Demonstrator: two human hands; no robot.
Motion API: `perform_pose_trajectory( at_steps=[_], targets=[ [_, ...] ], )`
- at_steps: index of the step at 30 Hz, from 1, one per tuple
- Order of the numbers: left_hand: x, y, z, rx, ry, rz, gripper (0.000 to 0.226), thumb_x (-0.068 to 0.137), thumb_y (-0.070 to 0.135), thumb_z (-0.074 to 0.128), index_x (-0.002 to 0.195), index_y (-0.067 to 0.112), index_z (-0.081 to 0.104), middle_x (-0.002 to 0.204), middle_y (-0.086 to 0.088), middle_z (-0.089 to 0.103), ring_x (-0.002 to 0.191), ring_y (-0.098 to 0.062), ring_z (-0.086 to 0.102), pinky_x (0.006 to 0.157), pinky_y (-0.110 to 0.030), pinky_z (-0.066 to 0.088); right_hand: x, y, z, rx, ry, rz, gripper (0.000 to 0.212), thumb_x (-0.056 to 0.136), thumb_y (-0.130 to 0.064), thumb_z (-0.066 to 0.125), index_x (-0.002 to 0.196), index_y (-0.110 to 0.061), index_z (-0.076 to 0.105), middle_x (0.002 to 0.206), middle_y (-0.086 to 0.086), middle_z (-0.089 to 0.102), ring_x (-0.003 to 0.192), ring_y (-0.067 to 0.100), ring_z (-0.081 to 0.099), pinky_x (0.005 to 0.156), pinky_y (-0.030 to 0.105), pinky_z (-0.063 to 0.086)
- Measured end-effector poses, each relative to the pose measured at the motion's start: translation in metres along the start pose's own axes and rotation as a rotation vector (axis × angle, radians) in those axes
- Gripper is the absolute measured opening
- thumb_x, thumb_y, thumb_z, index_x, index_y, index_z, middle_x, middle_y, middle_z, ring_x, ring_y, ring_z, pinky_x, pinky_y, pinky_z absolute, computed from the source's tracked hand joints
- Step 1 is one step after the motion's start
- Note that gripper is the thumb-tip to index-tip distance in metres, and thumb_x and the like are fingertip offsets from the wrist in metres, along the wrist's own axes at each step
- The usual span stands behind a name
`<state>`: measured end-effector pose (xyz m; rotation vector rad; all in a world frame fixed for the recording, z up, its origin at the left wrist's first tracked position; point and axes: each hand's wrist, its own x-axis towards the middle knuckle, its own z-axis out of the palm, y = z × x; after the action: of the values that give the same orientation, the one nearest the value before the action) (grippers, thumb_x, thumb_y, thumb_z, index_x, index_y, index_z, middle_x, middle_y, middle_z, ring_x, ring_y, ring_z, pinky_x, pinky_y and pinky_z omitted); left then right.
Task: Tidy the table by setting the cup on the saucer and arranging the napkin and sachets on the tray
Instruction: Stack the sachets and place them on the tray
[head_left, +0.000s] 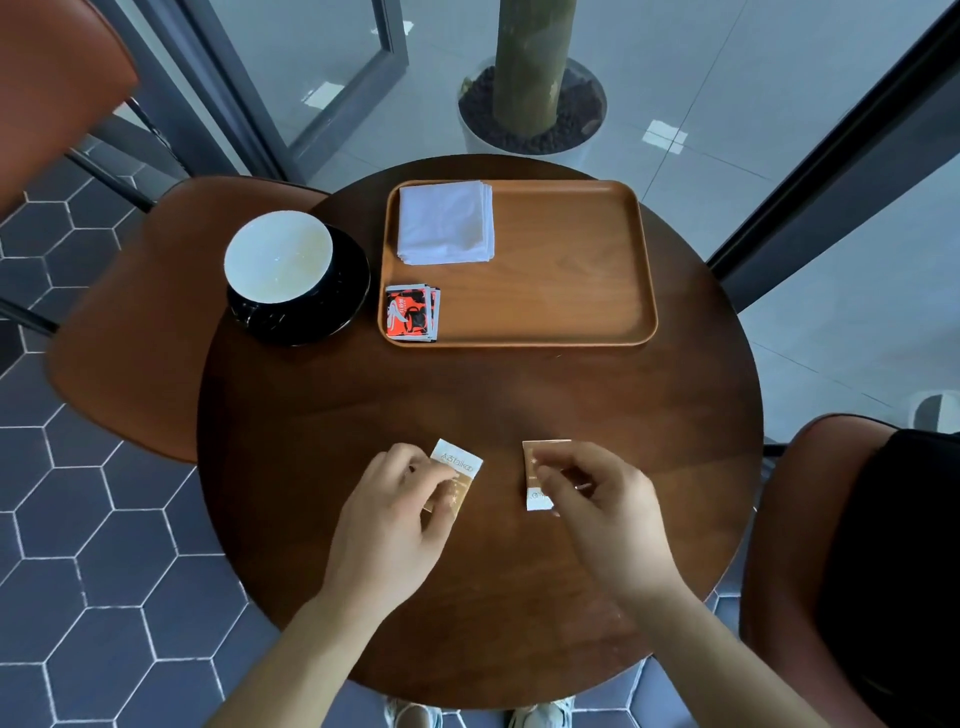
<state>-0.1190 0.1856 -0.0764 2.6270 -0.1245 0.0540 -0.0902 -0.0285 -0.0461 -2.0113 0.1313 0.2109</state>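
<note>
Left hand: pinches gold sachet, tabletop 7 o'clock.
Right hand: pinches second gold sachet, 5 o'clock, just beside the first.
Cup: on saucer, 10 o'clock.
Tray: 12 o'clock; napkin at its 11, red sachets at its 7.

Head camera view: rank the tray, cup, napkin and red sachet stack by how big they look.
1. tray
2. cup and napkin: about alike; the cup's rim stands nearer the camera, so I won't rank them.
3. red sachet stack
</note>
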Motion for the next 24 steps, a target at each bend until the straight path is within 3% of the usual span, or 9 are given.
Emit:
perform_pose_trajectory(
  at_steps=[3,7,10,13,16,20,22,24],
  targets=[
    [0.000,-0.003,-0.002,0.037,-0.031,0.053,0.029,0.076,0.014,0.081,0.103,0.013,0.071,0.101,-0.003,0.062,0.085,-0.021,0.060,0.058,-0.034,0.057,0.005,0.007,-0.003,-0.251,0.081,-0.075,0.028,0.085,-0.014,0.076,0.110,-0.025,0.073,0.102,-0.017,0.066,0.085,0.004,0.063,0.068,0.014,0.050],
    [0.002,0.004,0.002,-0.022,-0.031,-0.038,0.034,0.077,0.026,0.084,0.106,0.013,0.072,0.100,-0.004,0.064,0.083,-0.018,0.063,0.058,-0.026,0.056,0.011,0.019,-0.005,-0.543,-0.067,-0.088,0.067,0.077,-0.023,0.082,0.139,-0.023,0.056,0.128,-0.014,0.050,0.106,0.017,0.058,0.076,0.034,0.057],
    [0.003,0.000,0.003,-0.091,0.023,-0.090,0.034,0.078,0.027,0.083,0.107,0.013,0.072,0.101,-0.002,0.063,0.084,-0.015,0.060,0.060,-0.022,0.052,0.013,0.024,-0.007,-0.622,-0.096,-0.161,0.072,0.074,-0.023,0.086,0.139,-0.020,0.056,0.128,-0.011,0.050,0.109,0.021,0.056,0.075,0.033,0.055],
    [0.001,-0.006,0.004,-0.057,0.051,-0.042,0.034,0.078,0.025,0.082,0.108,0.013,0.073,0.102,-0.004,0.061,0.085,-0.019,0.059,0.057,-0.026,0.053,0.017,0.028,-0.012,-0.662,-0.118,-0.193,0.075,0.070,-0.026,0.088,0.139,-0.021,0.056,0.122,-0.008,0.052,0.106,0.022,0.057,0.073,0.032,0.054],
    [0.000,-0.007,0.009,0.014,0.060,0.036,0.035,0.078,0.028,0.081,0.109,0.014,0.073,0.102,-0.006,0.061,0.081,-0.020,0.058,0.052,-0.032,0.054,0.024,0.024,-0.014,-0.691,-0.110,-0.108,0.069,0.075,-0.035,0.082,0.137,-0.028,0.054,0.111,-0.007,0.054,0.095,0.021,0.061,0.062,0.027,0.046],
    [0.002,-0.007,0.016,0.037,0.121,0.008,0.033,0.082,0.035,0.076,0.108,0.016,0.073,0.099,-0.005,0.060,0.079,-0.018,0.056,0.053,-0.029,0.052,0.026,0.018,-0.016,-0.752,0.002,-0.014,0.037,0.088,-0.040,0.065,0.122,-0.030,0.052,0.092,-0.009,0.069,0.067,0.016,0.055,0.047,0.022,0.031],
    [0.000,-0.007,0.021,0.065,0.157,0.026,0.031,0.086,0.038,0.071,0.107,0.015,0.072,0.098,-0.007,0.060,0.079,-0.019,0.055,0.054,-0.029,0.051,0.022,0.018,-0.021,-0.679,0.023,-0.115,0.031,0.087,-0.033,0.068,0.116,-0.029,0.058,0.094,-0.009,0.068,0.077,0.017,0.060,0.051,0.024,0.040],
    [-0.002,-0.008,0.024,0.086,0.172,0.049,0.031,0.088,0.038,0.068,0.107,0.014,0.071,0.100,-0.007,0.060,0.081,-0.019,0.054,0.054,-0.030,0.051,0.020,0.018,-0.026,-0.659,-0.075,-0.310,0.040,0.082,-0.023,0.076,0.120,-0.029,0.064,0.111,-0.011,0.063,0.096,0.017,0.057,0.059,0.026,0.048]
  ],
)
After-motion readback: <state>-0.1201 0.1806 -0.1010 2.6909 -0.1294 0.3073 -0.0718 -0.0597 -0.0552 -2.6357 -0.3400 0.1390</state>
